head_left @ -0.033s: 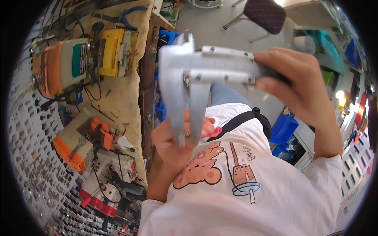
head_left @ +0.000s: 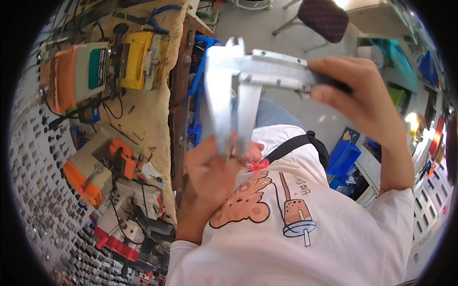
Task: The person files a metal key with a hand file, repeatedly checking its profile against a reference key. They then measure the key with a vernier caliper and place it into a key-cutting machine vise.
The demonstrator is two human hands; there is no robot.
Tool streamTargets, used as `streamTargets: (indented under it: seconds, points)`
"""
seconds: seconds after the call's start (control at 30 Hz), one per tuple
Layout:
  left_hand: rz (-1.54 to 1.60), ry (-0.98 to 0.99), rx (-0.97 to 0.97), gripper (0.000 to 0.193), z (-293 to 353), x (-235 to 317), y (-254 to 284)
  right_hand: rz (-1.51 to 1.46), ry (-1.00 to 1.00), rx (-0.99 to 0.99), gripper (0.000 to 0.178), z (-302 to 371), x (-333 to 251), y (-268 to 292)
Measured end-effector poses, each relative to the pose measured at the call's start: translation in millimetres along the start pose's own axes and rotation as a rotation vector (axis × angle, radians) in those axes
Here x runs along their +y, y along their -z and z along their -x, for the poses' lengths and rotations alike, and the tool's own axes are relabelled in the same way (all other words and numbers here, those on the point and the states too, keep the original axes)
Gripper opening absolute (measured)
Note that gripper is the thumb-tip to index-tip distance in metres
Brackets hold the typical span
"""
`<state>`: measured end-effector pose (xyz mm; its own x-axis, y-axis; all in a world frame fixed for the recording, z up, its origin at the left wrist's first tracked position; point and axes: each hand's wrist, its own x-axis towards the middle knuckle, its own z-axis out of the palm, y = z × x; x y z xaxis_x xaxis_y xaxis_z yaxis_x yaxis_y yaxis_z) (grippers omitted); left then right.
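Observation:
My right hand (head_left: 355,95) is closed round the dark right end of a silver vernier caliper (head_left: 274,71). The caliper lies roughly level, its long jaws pointing down toward my left hand (head_left: 212,167). Their tips are slightly apart and come right up to the fingers of that hand. My left hand is closed, holding a small piece with a pinkish-red end (head_left: 259,165) that sticks out at its right side. Blur and the jaws hide the rest of the piece, and I cannot tell whether the tips touch it.
At left, a worn workbench (head_left: 157,102) carries a yellow clamp device (head_left: 136,59), an orange-and-grey machine (head_left: 86,178) and blue-handled pliers (head_left: 157,21). Many small parts hang on a wall panel (head_left: 36,157). A blue bin (head_left: 343,157) and a dark chair (head_left: 322,19) stand to the right.
The caliper has shifted a little up and to the right, and its jaw tips sit higher against my left hand. The pinkish-red end has moved slightly down and left.

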<state>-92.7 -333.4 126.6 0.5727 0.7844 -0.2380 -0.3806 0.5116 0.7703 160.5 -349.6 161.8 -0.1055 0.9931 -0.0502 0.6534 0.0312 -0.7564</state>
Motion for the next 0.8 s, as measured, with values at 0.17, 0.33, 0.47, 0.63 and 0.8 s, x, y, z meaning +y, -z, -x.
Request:
streamTargets:
  seconds: [0.17,0.33,0.47,0.63,0.8]
  points:
    - [0.127,0.215,0.087,0.015,-3.5,13.2,-7.7,-0.274,-0.315,-0.057,0.038,-1.3,25.2,-11.0]
    - [-0.055,0.086,0.194,0.015,-8.7,16.6,-10.4,-0.376,-0.467,-0.081,0.038,4.6,19.5,-17.5]
    - [-0.109,0.055,0.167,0.018,-11.8,15.5,-7.6,-0.422,-0.473,-0.083,0.038,6.0,10.7,-21.9]
    - [-0.103,0.024,0.162,0.019,-13.7,14.3,-7.2,-0.433,-0.504,-0.125,0.039,3.9,3.3,-21.8]
    - [-0.081,0.048,0.164,0.020,-14.9,15.6,-7.5,-0.428,-0.471,-0.128,0.039,3.0,3.7,-22.3]
